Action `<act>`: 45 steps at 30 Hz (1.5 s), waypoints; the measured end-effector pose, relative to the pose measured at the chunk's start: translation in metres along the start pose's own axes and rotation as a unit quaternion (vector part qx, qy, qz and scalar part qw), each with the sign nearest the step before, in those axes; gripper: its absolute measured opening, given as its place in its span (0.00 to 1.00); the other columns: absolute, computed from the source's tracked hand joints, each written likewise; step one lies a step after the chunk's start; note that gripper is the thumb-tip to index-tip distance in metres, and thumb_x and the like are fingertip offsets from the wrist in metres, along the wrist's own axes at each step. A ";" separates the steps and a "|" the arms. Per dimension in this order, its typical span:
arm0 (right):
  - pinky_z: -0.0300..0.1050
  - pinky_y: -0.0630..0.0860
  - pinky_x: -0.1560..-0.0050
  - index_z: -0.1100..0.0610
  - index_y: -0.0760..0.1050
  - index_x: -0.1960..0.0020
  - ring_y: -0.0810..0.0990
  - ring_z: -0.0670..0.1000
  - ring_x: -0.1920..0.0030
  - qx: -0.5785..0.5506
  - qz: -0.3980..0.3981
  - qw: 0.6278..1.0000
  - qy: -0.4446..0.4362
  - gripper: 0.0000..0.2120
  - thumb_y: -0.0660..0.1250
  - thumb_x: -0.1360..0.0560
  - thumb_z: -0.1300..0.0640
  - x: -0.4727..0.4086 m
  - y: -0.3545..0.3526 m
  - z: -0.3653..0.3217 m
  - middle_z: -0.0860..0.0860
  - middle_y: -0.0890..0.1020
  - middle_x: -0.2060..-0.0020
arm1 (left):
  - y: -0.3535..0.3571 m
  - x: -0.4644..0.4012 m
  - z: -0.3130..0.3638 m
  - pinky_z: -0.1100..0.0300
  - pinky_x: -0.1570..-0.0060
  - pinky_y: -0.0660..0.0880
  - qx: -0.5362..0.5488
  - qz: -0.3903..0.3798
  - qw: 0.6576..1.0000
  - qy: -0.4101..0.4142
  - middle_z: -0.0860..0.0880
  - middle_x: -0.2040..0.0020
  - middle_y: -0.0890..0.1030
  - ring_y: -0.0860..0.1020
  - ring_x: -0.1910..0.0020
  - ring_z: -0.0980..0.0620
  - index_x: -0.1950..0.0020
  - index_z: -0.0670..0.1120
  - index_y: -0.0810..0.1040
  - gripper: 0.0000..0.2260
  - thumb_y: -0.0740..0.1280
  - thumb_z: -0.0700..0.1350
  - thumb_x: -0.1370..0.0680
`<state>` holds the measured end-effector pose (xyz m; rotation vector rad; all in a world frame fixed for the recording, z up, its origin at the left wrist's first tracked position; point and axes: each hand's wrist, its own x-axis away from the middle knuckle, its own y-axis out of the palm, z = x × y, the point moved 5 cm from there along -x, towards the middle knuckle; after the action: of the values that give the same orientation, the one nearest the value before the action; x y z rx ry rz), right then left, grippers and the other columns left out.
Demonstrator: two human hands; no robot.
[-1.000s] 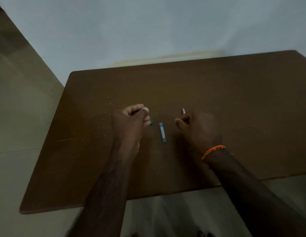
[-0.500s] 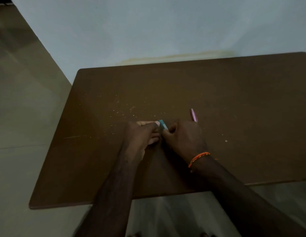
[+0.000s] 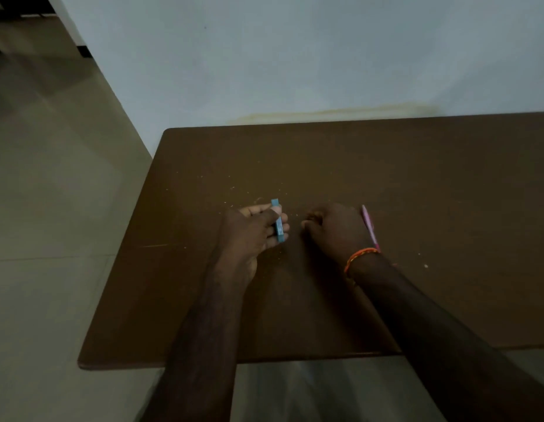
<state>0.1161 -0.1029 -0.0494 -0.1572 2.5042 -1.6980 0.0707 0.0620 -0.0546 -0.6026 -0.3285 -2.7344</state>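
A small teal bar-shaped object (image 3: 278, 226) is held in my left hand (image 3: 252, 229), thumb and fingers curled round its middle, both ends showing. My right hand (image 3: 334, 229) is a short way to the right over the brown table (image 3: 416, 184), fingers curled under; what it holds, if anything, is hidden. A thin pink stick (image 3: 369, 226) lies on the table along the right side of my right hand, partly hidden by the wrist with an orange thread band (image 3: 360, 257).
Small pale crumbs (image 3: 234, 190) are scattered on the table beyond my hands and a few at the right (image 3: 424, 264). The table's left edge and front edge are close. A pale wall stands behind it, tiled floor to the left.
The teal bar lay on the table between my hands; both hands closed in on it, and now my left hand holds it alone. My right hand has drawn back to the right.
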 end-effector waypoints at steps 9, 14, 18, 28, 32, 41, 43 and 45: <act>0.45 0.81 0.61 0.47 0.81 0.61 0.85 0.48 0.61 -0.156 -0.033 0.986 0.053 0.03 0.72 0.28 0.51 -0.008 -0.002 0.005 0.45 0.85 0.64 | -0.002 -0.001 0.002 0.50 0.52 0.86 -0.022 -0.043 0.999 0.009 0.41 0.52 0.88 0.88 0.52 0.45 0.43 0.42 0.82 0.08 0.72 0.38 0.21; 0.41 0.80 0.66 0.54 0.82 0.54 0.84 0.47 0.67 -0.521 0.004 0.851 0.064 0.04 0.74 0.27 0.62 0.011 -0.030 0.003 0.52 0.86 0.67 | 0.009 0.003 -0.002 0.55 0.56 0.85 -0.084 -0.131 0.987 0.038 0.49 0.56 0.89 0.88 0.54 0.49 0.46 0.47 0.86 0.06 0.74 0.40 0.23; 0.41 0.81 0.64 0.57 0.83 0.49 0.84 0.50 0.64 -0.500 0.004 0.865 0.050 0.05 0.72 0.25 0.63 0.025 -0.042 0.003 0.57 0.86 0.62 | 0.023 0.010 -0.001 0.55 0.55 0.84 -0.121 -0.193 0.971 0.075 0.48 0.54 0.90 0.88 0.51 0.49 0.49 0.50 0.87 0.05 0.74 0.42 0.22; 0.43 0.84 0.59 0.58 0.83 0.51 0.87 0.53 0.61 -0.509 -0.036 0.858 0.061 0.04 0.71 0.24 0.64 0.033 -0.058 0.023 0.59 0.87 0.59 | 0.043 0.018 0.002 0.62 0.61 0.82 -0.183 -0.196 0.956 0.118 0.46 0.57 0.89 0.88 0.58 0.51 0.43 0.41 0.86 0.10 0.74 0.41 0.23; 0.42 0.83 0.59 0.58 0.83 0.52 0.85 0.49 0.63 -0.529 -0.038 0.845 0.070 0.03 0.71 0.24 0.64 0.034 -0.055 0.028 0.57 0.86 0.61 | 0.047 0.020 0.004 0.68 0.66 0.78 -0.208 -0.184 0.951 0.138 0.49 0.60 0.89 0.87 0.63 0.55 0.44 0.43 0.87 0.09 0.76 0.42 0.24; 0.43 0.83 0.59 0.58 0.82 0.52 0.86 0.52 0.60 -0.525 -0.050 0.847 0.070 0.03 0.71 0.24 0.63 0.034 -0.052 0.035 0.59 0.86 0.59 | 0.050 0.019 0.002 0.64 0.64 0.80 -0.219 -0.176 0.949 0.145 0.48 0.58 0.89 0.88 0.62 0.53 0.44 0.42 0.87 0.09 0.76 0.42 0.24; 0.44 0.83 0.57 0.57 0.82 0.52 0.85 0.52 0.59 -0.515 -0.045 0.854 0.067 0.03 0.71 0.24 0.63 0.033 -0.052 0.036 0.58 0.86 0.59 | 0.051 0.018 0.001 0.60 0.61 0.82 -0.218 -0.172 0.950 0.143 0.48 0.58 0.89 0.88 0.60 0.52 0.45 0.42 0.87 0.09 0.76 0.42 0.24; 0.45 0.82 0.57 0.57 0.83 0.52 0.84 0.51 0.60 -0.527 -0.049 0.845 0.072 0.03 0.71 0.24 0.63 0.034 -0.050 0.037 0.57 0.85 0.60 | 0.052 0.018 -0.001 0.59 0.60 0.83 -0.216 -0.167 0.952 0.141 0.48 0.57 0.89 0.88 0.59 0.52 0.46 0.44 0.87 0.08 0.76 0.42 0.25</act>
<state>0.0896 -0.1603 -0.0173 -0.2416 3.2634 -0.1461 0.0734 0.0091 -0.0399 -0.2624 0.2727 -3.1926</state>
